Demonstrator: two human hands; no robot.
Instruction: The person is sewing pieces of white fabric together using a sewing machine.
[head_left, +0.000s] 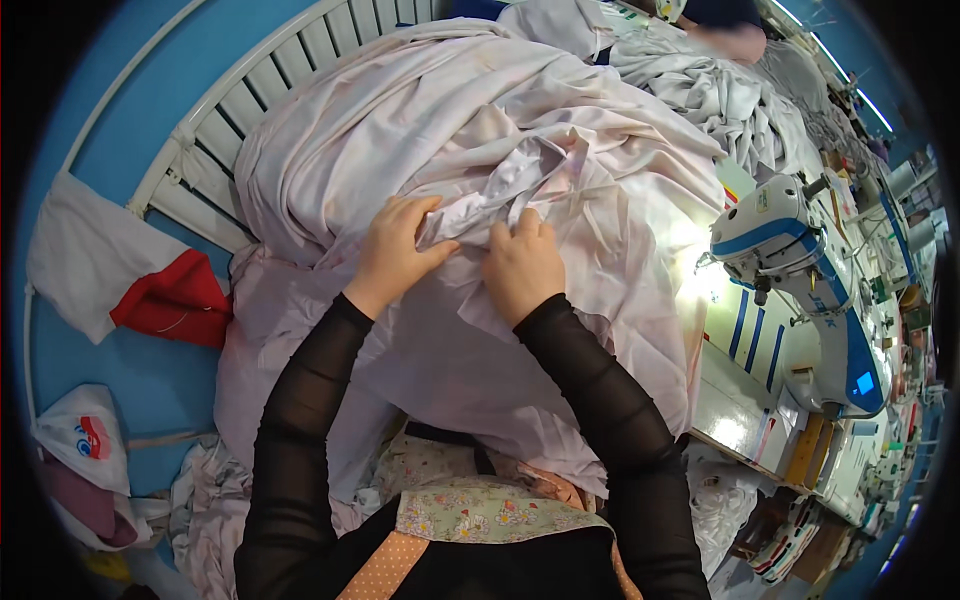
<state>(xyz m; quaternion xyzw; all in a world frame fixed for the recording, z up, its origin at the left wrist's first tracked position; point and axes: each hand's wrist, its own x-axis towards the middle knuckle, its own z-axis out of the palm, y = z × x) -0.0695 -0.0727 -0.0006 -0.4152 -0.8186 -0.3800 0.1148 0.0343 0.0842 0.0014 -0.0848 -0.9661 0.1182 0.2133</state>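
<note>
A large heap of pale pink fabric (430, 110) lies bunched in front of me and spills down over my lap. My left hand (397, 252) rests on it, thumb and fingers spread apart beside a raised fold. Just to its right, my right hand (527, 262) has its fingers curled into the cloth, gripping a fold. Between and beyond my hands, a shinier whitish strip of the cloth (520, 170) stands up in loose creases. The fingertips of my right hand are partly hidden by the folds.
A lit white and blue sewing machine (775, 235) stands on a work table (735, 425) at the right. A white slatted rail (270, 75) borders the heap at the far left. White and red cloth (175, 295) hangs at the left; more grey fabric (700, 85) lies beyond.
</note>
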